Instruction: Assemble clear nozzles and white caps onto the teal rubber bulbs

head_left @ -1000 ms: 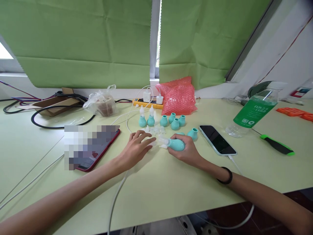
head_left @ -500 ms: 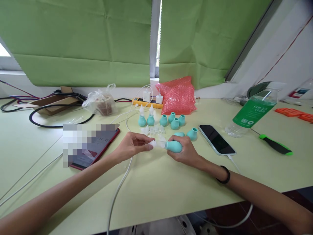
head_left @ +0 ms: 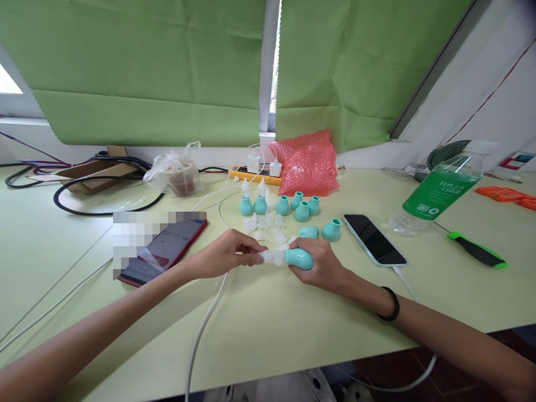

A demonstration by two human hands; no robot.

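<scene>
A teal squeeze bulb (head_left: pixel 299 258) lies on its side in the air over the table, its neck pointing left. My right hand (head_left: pixel 320 259) is wrapped round the bulb. A translucent whitish nozzle (head_left: pixel 274 257) stands at the neck, and my left hand (head_left: pixel 237 251) pinches its far end between thumb and fingers. How deeply the nozzle sits in the neck cannot be made out. Just behind my hands lie several small clear plastic pieces (head_left: pixel 263 222). Two bulbs with nozzles on top (head_left: pixel 260 204) stand upright behind those. Several bulbs without nozzles (head_left: pixel 301 211) are grouped to their right.
To the left lies a red-cased phone (head_left: pixel 180 243) showing a timer; a white-edged phone (head_left: pixel 374 239) charges at the right. Beyond it are a green-labelled bottle (head_left: pixel 439 190) and a screwdriver (head_left: pixel 477 250). Pink bubble wrap (head_left: pixel 307 164) and a power strip (head_left: pixel 268 178) sit at the back.
Both hands have dropped slightly, keeping hold of the nozzle and bulb. The nozzle and bulb look closer together. The view has shifted a little, and the phone timer reads one second later.
</scene>
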